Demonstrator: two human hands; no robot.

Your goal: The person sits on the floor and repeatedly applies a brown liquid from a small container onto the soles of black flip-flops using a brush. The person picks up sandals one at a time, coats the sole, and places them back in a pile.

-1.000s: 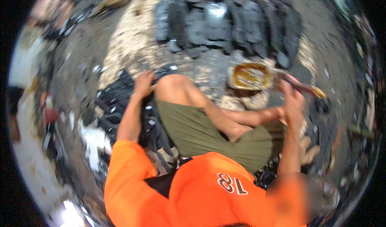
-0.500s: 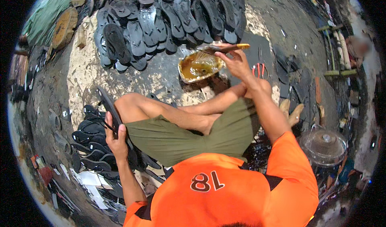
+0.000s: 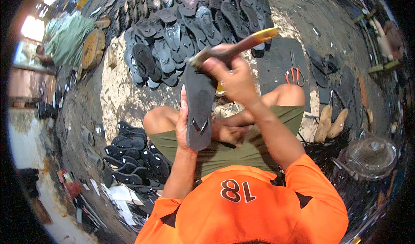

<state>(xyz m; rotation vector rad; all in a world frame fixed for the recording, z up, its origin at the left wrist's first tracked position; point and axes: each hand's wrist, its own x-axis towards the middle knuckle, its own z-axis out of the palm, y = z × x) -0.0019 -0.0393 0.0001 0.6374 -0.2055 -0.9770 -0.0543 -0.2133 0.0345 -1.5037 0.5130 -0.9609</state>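
My left hand (image 3: 185, 123) is closed around the edge of a black flip-flop sole (image 3: 199, 108), held up over my lap. Small dark V-shaped strap pieces show near its lower end. Above the sole's upper end, my right hand (image 3: 237, 79) grips a brush (image 3: 244, 44) with a dark handle and yellow tip. Its head is at or just over the sole's far end; whether it touches is hard to tell. Behind the sole and my right hand, the tray of yellowish-brown liquid (image 3: 221, 89) is mostly hidden, with only a sliver showing.
Rows of dark flip-flops (image 3: 166, 56) cover the far mat. Red-handled scissors (image 3: 295, 73) lie on a dark board to the right, near wooden foot forms (image 3: 324, 122) and a fan (image 3: 372, 156). Black sandals (image 3: 129, 157) are piled at my left. A round wooden block (image 3: 92, 49) stands far left.
My left hand has brought the flip-flop from beside my left knee to the middle. The brush has moved from over the tray, left and toward me, to the sole. The view has shifted left.
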